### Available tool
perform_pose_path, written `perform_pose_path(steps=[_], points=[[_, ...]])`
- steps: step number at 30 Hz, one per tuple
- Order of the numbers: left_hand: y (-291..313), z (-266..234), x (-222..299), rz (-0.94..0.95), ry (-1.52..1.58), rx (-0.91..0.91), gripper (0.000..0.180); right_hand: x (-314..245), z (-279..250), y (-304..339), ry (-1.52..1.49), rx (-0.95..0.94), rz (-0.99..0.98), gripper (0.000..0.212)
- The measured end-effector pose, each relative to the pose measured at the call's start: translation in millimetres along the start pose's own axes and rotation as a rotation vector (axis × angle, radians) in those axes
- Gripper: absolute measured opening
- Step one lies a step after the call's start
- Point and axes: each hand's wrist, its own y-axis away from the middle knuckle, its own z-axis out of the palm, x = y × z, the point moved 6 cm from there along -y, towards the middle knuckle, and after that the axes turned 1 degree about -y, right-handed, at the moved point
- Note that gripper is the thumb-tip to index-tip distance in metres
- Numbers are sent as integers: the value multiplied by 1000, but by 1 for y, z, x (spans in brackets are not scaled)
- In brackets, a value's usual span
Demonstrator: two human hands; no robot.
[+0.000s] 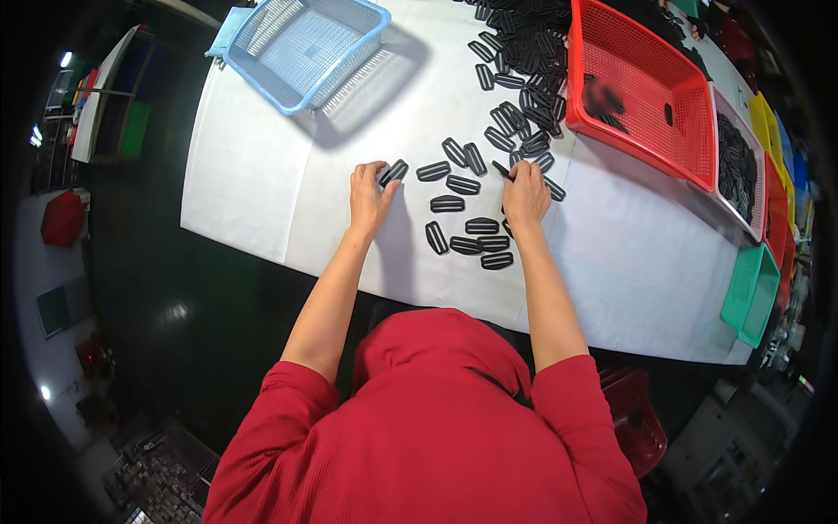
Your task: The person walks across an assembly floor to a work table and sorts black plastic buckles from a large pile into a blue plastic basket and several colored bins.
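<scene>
Black, oblong, slotted buckles (448, 203) are found left of the red basket (646, 155): several scattered flat, some held tilted, a dense heap (534, 48) massed just beside it.

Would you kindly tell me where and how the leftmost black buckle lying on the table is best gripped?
I'd pinch the buckle by its left end, from above and the left: it appears flat, that end is free, and other buckles lie near its right.

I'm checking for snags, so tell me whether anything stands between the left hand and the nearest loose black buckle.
Nothing visible stands in the way: only white tabletop lies between the left hand, which holds a black buckle, and the nearest loose buckle to its right.
</scene>
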Motion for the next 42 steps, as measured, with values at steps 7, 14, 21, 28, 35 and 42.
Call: perform_pose_path(steps=[7,14,21,28,35,42], points=[[-11,1,11,-38,-161,-18,31,-36,2,2,-117,24,-139,33],[-13,32,34,-165,286,-330,15,-41,23,-30,-216,-276,102,32],[-17,49,44,71,-63,-321,35,-62,44,-39,-56,-440,3,56],[-18,57,48,97,-234,-433,35,-89,52,-28,-37,-325,-200,41],[-32,61,30,-43,-126,-479,31,-37,36,-34,-457,-281,-60,32],[-90,91,171,188,191,-417,23,37,-133,-75,-1002,168,110,28]])
